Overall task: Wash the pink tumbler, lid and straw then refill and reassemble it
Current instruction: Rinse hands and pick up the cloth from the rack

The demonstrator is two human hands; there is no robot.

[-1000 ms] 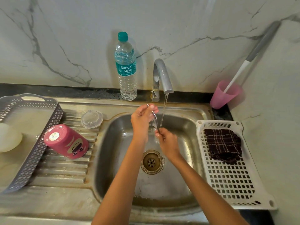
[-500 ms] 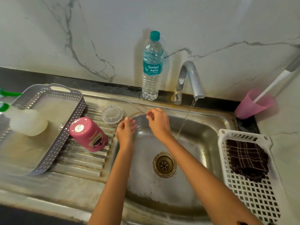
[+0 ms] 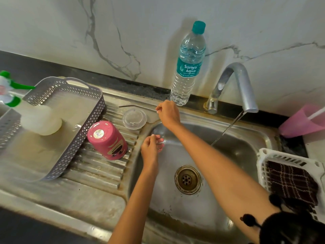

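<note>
Pinching 1 end of the straw (image 3: 137,106) with the right hand (image 3: 168,114), just behind the lid (image 3: 134,118) on the drainboard (image 3: 98,171); left hand (image 3: 151,147) loosely curled, empty. Pink tumbler (image 3: 107,140) upside down beside the lid. Risk: rolling off wet ridges into the sink (image 3: 246,155) if released askew. Thin bent steel, clear domed plastic, ribbed stainless.

Spray bottle (image 3: 8,90) cut off at left edge, pink cup (image 3: 302,122) at right edge. The straw (image 3: 137,106) has one end hidden by right hand (image 3: 168,112). Left hand (image 3: 152,145) fingertips blurred.
</note>
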